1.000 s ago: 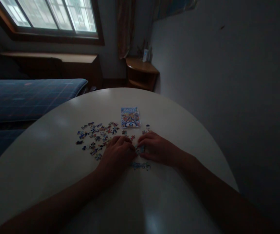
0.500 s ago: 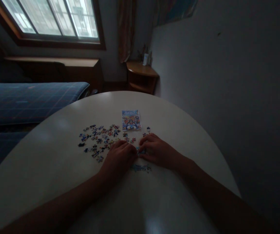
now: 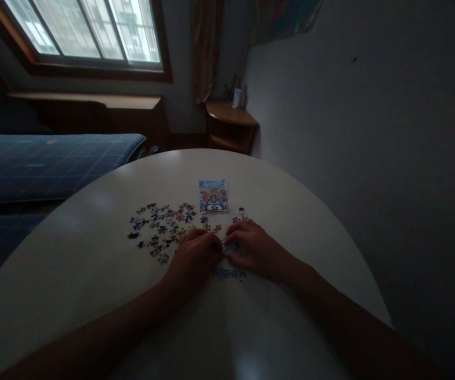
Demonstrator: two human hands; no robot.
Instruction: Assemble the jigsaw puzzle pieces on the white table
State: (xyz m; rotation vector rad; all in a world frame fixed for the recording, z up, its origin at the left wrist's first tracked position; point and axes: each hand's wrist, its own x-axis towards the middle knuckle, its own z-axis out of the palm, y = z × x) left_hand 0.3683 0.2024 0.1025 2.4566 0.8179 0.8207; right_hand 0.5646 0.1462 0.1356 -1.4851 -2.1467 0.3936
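My left hand [image 3: 199,252] rests low over the table with its fingers curled, and its fingertips meet light-blue jigsaw puzzle pieces [image 3: 230,247]. From the other side my right hand [image 3: 251,244] closes thumb and fingers on those same pieces. Just below the hands lies a short strip of joined blue puzzle pieces [image 3: 229,273]. Many loose puzzle pieces [image 3: 162,228] are scattered left of my left hand, partly covered by it. A few more pieces [image 3: 240,214] lie beyond my right hand. The exact joints between my fingers are hidden.
A colourful printed picture sheet or packet [image 3: 214,196] lies on the round white table [image 3: 282,190] beyond my hands. A bed with a blue plaid cover [image 3: 53,163] stands at the left. Behind the table are a wooden corner shelf [image 3: 231,113] and a wall on the right.
Both hands stay nearly in place at the blue pieces. The right fingers have shifted slightly around them, and the view has moved a touch.
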